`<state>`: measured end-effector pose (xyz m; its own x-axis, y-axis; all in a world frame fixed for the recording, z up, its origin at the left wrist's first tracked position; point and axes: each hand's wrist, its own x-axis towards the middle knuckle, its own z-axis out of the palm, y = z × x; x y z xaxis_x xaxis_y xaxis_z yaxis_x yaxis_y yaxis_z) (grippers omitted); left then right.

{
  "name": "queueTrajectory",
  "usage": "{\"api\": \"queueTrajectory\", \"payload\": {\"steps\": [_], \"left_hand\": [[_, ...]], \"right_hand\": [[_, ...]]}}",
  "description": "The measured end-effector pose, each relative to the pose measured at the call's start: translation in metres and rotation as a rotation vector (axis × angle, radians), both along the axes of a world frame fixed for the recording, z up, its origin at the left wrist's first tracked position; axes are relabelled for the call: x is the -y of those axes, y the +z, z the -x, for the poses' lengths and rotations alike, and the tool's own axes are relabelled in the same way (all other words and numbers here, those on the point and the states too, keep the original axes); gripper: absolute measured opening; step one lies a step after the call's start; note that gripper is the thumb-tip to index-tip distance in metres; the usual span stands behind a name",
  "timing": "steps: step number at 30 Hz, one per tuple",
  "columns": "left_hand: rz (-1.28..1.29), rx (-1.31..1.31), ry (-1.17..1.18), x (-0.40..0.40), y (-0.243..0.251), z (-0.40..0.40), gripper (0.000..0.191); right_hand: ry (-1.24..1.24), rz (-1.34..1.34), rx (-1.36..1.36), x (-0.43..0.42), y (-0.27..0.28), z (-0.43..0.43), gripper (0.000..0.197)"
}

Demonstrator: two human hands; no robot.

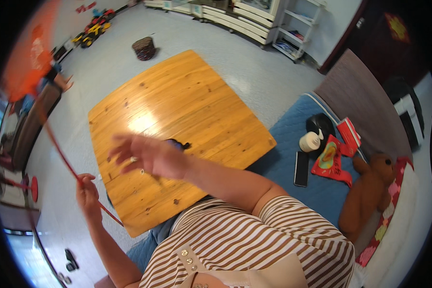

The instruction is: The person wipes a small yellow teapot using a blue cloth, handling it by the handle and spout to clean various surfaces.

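My left hand [86,196] grips a thin red stick [59,151] beside the left edge of a wooden table [187,93]. The stick slants up to a blurred, partly see-through orange piece [32,64]; I cannot tell exactly what it is. Its lower end reaches the table's near left corner. Over the tabletop my right hand [151,156] is raised with its fingers apart, blurred and holding nothing. Partly hidden behind that hand, a small dark and blue object [179,144] lies on the table.
To the right, a blue quilted seat [277,176] bears a phone [301,169], a white pump bottle [309,141], a red packet [330,160] and a brown plush toy [367,194]. A woven stool [144,48] stands beyond the table. A person's bare legs [62,82] show on the left sofa.
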<state>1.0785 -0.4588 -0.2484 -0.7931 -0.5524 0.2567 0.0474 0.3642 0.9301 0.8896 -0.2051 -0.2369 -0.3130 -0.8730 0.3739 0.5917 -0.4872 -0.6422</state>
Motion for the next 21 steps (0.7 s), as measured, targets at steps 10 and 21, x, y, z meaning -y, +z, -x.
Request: {"api": "queueTrajectory", "payload": {"steps": [10,21], "left_hand": [[-0.363,-0.328,-0.479,-0.129,0.126,0.077,0.03],[0.043,-0.055,-0.292,-0.12,0.013,0.096,0.05]], "right_hand": [[-0.374,-0.322,-0.65,-0.028,-0.014,-0.072,0.043],[-1.79,-0.319,0.024,-0.306,-0.05,0.042,0.032]]}}
